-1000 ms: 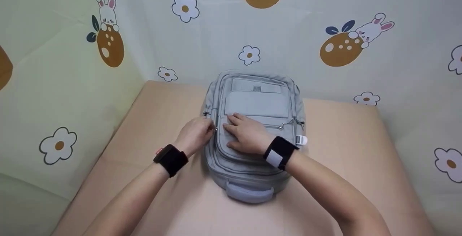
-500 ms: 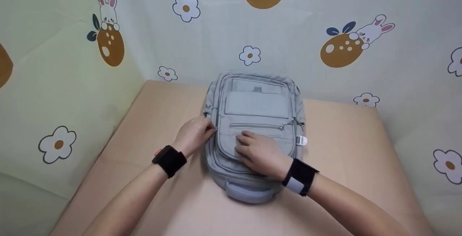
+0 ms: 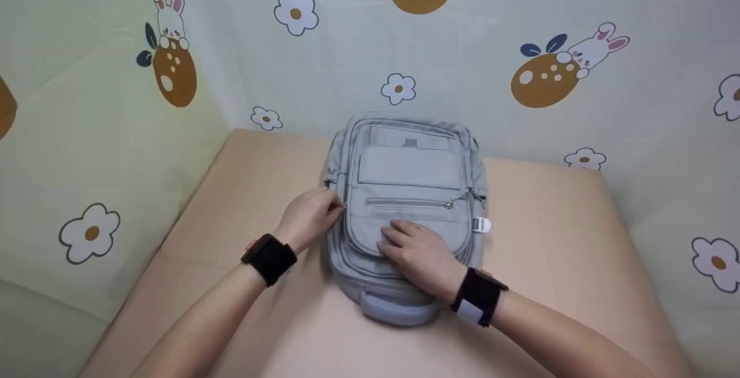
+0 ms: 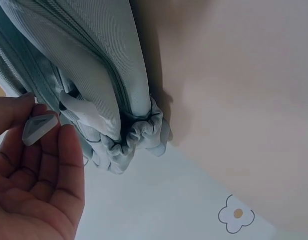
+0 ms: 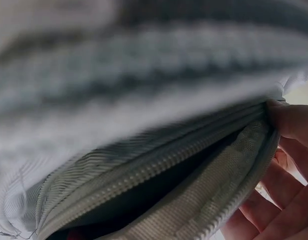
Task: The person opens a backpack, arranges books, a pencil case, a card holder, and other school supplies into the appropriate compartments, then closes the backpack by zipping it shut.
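Observation:
A grey-blue backpack (image 3: 410,167) lies front side up, its padded handle (image 3: 399,308) toward me. At its left side my left hand (image 3: 306,216) pinches a translucent triangular zipper pull (image 4: 40,129) between thumb and fingers. My right hand (image 3: 425,259) is on the lower front pocket, fingers over the panel, thumb hidden in the head view. The right wrist view shows a gap between two rows of zipper teeth (image 5: 144,175); the right thumb lies at the gap's corner, with the fingers on the outer side of the pocket edge. Inside, it is dark with a bit of red.
The backpack stands on a beige tabletop (image 3: 555,262), close to a pale curtain (image 3: 474,66) printed with rabbits and flowers. Another pocket zipper (image 3: 407,202) runs across the front panel. A white buckle (image 3: 481,225) sticks out at the right side.
My right hand has slid from the middle of the front panel down and to the right, onto the lower pocket edge. The left hand has stayed at the left-side zipper.

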### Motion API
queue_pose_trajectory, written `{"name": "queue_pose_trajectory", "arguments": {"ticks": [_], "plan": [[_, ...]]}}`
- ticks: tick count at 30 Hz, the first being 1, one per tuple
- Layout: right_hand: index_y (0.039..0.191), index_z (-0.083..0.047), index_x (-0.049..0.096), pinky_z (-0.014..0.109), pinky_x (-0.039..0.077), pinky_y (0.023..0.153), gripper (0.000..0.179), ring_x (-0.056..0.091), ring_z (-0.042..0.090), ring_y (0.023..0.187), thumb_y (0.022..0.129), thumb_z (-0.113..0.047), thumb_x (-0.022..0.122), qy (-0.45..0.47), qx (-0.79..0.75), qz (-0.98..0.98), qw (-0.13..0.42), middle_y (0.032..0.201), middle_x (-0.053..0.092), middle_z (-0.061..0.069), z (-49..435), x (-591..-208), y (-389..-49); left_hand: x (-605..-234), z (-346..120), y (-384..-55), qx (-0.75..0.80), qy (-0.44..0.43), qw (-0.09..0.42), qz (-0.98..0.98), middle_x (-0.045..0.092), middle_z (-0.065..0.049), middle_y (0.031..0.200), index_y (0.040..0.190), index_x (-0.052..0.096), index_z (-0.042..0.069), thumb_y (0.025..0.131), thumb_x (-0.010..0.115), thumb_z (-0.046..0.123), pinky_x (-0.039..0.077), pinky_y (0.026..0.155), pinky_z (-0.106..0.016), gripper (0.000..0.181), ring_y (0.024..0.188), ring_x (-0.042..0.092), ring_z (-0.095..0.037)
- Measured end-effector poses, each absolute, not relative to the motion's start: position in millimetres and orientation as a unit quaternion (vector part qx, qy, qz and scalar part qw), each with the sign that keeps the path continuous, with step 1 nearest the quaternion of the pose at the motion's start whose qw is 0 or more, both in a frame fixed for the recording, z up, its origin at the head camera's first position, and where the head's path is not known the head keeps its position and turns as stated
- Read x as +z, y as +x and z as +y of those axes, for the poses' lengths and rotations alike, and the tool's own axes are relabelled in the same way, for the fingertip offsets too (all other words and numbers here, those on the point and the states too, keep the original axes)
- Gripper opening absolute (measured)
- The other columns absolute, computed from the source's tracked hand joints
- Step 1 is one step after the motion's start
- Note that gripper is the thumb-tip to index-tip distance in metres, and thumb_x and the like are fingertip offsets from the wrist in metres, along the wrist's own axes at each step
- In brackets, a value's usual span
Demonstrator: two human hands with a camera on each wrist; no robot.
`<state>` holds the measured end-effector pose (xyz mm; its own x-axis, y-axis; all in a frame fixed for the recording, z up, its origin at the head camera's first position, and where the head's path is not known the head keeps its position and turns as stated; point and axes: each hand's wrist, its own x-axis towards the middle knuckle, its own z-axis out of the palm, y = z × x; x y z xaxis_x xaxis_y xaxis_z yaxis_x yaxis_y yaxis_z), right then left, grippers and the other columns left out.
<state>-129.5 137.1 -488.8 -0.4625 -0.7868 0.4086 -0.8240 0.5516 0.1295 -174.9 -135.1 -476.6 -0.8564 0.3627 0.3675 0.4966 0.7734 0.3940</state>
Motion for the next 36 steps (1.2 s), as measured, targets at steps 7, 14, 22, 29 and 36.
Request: {"name": "queue_pose_trajectory", "arguments": {"ticks": [7,14,22,29,36], "plan": [[0.118,-0.017,0.077,0.044,0.051,0.100,0.025,0.062,0.030,0.123,0.094,-0.022,0.073,0.472,0.048,-0.853,0.217,0.129,0.069,0.008,137.5,-489.6,-129.5,-469.5,-132.0,-163.4,-0.219,-0.240,0.120,-0.938,0.060,-0.001,0.078,0.080,0.065,0.010,0.088,0.074,0.005,0.051,0.068,-0.040,0.013,0.073,0.059,-0.022],[0.117,-0.018,0.078,0.044,0.051,0.100,0.024,0.062,0.030,0.123,0.095,-0.021,0.071,0.468,0.048,-0.855,0.217,0.129,0.069,0.007,136.1,-489.5,-128.3,-466.3,-128.9,-147.4,-0.193,-0.253,0.094,-0.943,0.054,0.004,0.073,0.073,0.059,0.015,0.085,0.073,0.005,0.046,0.060,-0.034,0.022,0.066,0.052,-0.016],[0.116,-0.017,0.078,0.045,0.052,0.099,0.022,0.062,0.031,0.123,0.095,-0.022,0.071,0.464,0.053,-0.856,0.220,0.128,0.070,0.007,136.3,-490.4,-127.6,-465.8,-125.2,-135.6,-0.180,-0.271,0.072,-0.943,0.052,0.007,0.070,0.071,0.057,0.017,0.084,0.071,0.005,0.044,0.055,-0.032,0.022,0.062,0.049,-0.014],[0.116,-0.014,0.078,0.044,0.050,0.101,0.025,0.061,0.031,0.123,0.092,-0.022,0.075,0.471,0.062,-0.853,0.215,0.127,0.070,0.007,142.5,-488.2,-125.1,-469.2,-127.2,-134.9,-0.185,-0.275,0.080,-0.940,0.050,0.008,0.070,0.070,0.055,0.019,0.083,0.071,0.006,0.043,0.055,-0.031,0.025,0.062,0.048,-0.012],[0.108,-0.012,0.079,0.044,0.053,0.097,0.021,0.065,0.031,0.115,0.090,-0.023,0.078,0.477,0.108,-0.833,0.260,0.122,0.072,0.009,165.4,-487.3,-121.4,-468.5,-127.4,-135.0,-0.198,-0.262,0.064,-0.942,0.052,0.008,0.071,0.071,0.056,0.020,0.085,0.071,0.007,0.044,0.057,-0.030,0.024,0.063,0.049,-0.011]]}}
